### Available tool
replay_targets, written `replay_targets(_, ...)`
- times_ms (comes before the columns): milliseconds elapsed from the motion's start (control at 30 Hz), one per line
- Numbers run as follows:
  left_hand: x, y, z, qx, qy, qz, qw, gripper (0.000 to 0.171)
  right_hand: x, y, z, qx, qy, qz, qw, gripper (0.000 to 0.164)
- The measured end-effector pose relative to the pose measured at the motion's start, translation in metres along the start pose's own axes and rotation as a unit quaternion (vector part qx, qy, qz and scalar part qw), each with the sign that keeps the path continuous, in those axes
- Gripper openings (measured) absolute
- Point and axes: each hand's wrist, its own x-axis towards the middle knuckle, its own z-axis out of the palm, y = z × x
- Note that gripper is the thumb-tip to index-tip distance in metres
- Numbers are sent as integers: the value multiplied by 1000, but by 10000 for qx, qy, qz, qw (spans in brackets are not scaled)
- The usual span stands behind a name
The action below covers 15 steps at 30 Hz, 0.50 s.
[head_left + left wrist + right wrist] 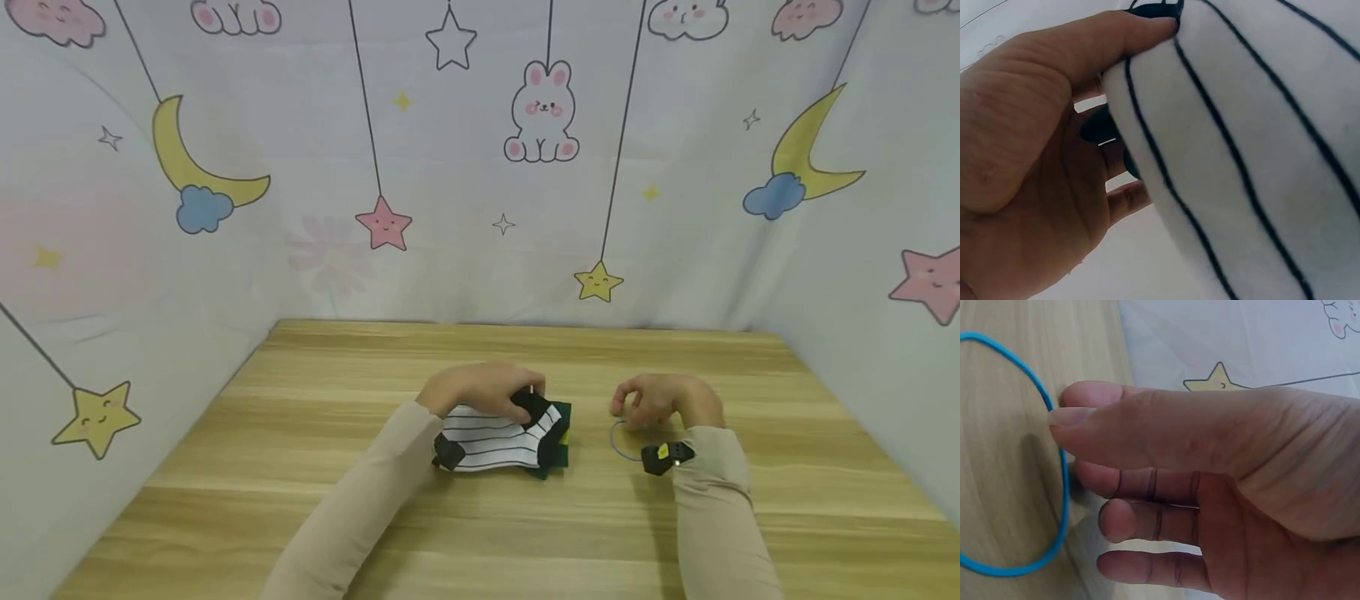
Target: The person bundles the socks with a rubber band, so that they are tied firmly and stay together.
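A white sock with thin black stripes and black ends (487, 442) lies flat in the middle of the wooden table. Dark green fabric (560, 457) with a yellow-green patch peeks out beneath its right end. My left hand (491, 390) grips the striped sock's far edge, by the black part; the left wrist view has the thumb on top and the other fingers behind the cloth. To the right, my right hand (654, 400) pinches a thin blue elastic loop (1065, 481) between thumb and index finger. The loop hangs toward the sock's side, and the other fingers are loosely bent.
The wooden table (525, 533) ends at a white cloth backdrop (465, 275) printed with stars, moons and a rabbit. Cloth walls also stand at left and right. Small black cameras (660, 458) are worn on both wrists.
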Motion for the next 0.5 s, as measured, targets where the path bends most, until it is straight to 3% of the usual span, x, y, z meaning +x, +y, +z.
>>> replay_targets(300, -14, 1, -11, -112, 384, 93, 9992, 21, 7, 6, 1, -84, 102, -293, 9995, 17)
replay_targets(500, -23, 2, -20, -177, 838, 223, 9961, 26, 9, 9, 2, -265, 151, -521, 9982, 10)
